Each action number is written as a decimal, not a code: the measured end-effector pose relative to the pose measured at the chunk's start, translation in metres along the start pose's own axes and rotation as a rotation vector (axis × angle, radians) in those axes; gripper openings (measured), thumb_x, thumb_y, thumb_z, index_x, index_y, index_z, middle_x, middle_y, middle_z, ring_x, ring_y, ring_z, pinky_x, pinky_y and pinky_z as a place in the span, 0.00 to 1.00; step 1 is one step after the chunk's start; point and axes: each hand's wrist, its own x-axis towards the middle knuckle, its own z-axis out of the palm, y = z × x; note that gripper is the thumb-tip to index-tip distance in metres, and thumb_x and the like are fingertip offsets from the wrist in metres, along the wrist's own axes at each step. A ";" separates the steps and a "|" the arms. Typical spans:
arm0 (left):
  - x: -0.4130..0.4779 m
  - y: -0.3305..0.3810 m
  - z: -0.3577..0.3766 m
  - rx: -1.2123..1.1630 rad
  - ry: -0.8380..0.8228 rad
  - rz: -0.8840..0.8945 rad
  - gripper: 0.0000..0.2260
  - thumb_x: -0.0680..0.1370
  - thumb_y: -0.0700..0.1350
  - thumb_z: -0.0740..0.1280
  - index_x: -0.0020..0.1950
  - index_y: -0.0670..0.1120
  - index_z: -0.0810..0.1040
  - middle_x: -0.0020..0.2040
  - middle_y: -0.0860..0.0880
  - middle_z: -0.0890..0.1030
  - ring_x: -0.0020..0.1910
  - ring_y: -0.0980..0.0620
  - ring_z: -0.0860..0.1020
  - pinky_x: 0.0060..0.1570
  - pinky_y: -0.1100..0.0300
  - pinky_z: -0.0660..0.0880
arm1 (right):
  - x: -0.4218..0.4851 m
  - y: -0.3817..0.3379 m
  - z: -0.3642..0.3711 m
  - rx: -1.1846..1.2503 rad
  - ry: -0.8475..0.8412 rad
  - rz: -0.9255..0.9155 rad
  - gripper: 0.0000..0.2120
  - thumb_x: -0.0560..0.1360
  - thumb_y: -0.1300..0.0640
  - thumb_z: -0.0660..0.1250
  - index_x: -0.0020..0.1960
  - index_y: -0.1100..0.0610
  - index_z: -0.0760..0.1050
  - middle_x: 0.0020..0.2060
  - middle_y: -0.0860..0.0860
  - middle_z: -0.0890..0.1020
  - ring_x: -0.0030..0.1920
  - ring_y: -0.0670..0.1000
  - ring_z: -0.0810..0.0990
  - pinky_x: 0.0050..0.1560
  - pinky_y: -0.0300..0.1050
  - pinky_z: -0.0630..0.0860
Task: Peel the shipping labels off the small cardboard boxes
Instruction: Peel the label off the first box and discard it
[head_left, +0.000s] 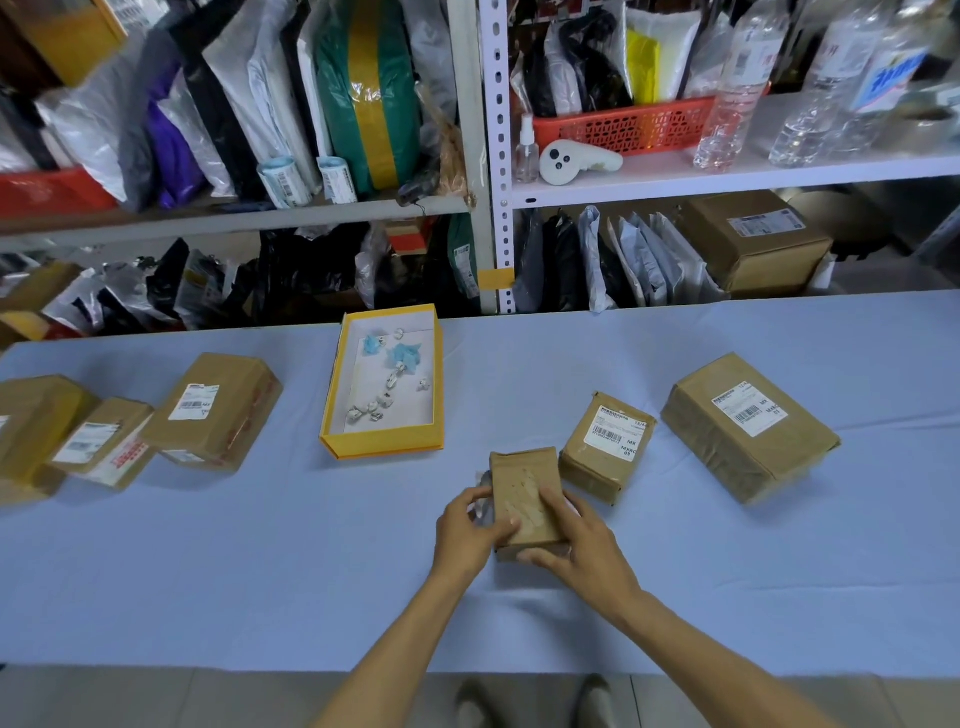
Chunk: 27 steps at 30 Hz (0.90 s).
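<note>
A small brown cardboard box (522, 480) with no label on its top face lies on the table in front of me. My left hand (467, 527) grips its left side, and something crumpled and pale shows behind those fingers. My right hand (576, 545) holds the box's right side and near end, thumb under the front edge. Just right of it lies a second small box (605, 447) with a white shipping label (618, 428). A bigger labelled box (743, 426) sits further right. At the left lie three labelled boxes, the nearest to centre (218, 410).
A yellow tray (337, 410) lined in white holds several crumpled peeled labels and blue scraps. The table (260, 571) has a light blue cloth. Shelves (493, 156) behind it carry mailer bags, red baskets, bottles and cartons.
</note>
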 end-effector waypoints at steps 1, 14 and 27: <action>-0.001 0.000 0.002 -0.005 -0.013 -0.004 0.24 0.64 0.42 0.79 0.58 0.46 0.79 0.55 0.51 0.80 0.58 0.49 0.77 0.57 0.58 0.74 | 0.002 -0.007 -0.001 0.077 0.042 0.024 0.33 0.71 0.46 0.73 0.72 0.49 0.65 0.69 0.51 0.67 0.64 0.53 0.73 0.59 0.38 0.71; -0.013 -0.004 -0.004 0.059 -0.064 0.069 0.22 0.63 0.44 0.80 0.51 0.47 0.74 0.51 0.54 0.79 0.56 0.52 0.76 0.46 0.72 0.70 | 0.031 -0.018 -0.017 0.097 -0.059 0.114 0.60 0.55 0.45 0.81 0.77 0.51 0.49 0.69 0.52 0.65 0.69 0.54 0.67 0.65 0.51 0.71; -0.015 -0.002 -0.007 0.219 -0.061 0.095 0.21 0.62 0.48 0.79 0.45 0.51 0.70 0.52 0.53 0.80 0.54 0.50 0.78 0.53 0.48 0.76 | 0.039 -0.026 -0.026 0.007 0.150 0.114 0.06 0.75 0.52 0.63 0.50 0.49 0.67 0.43 0.47 0.77 0.43 0.46 0.79 0.46 0.50 0.74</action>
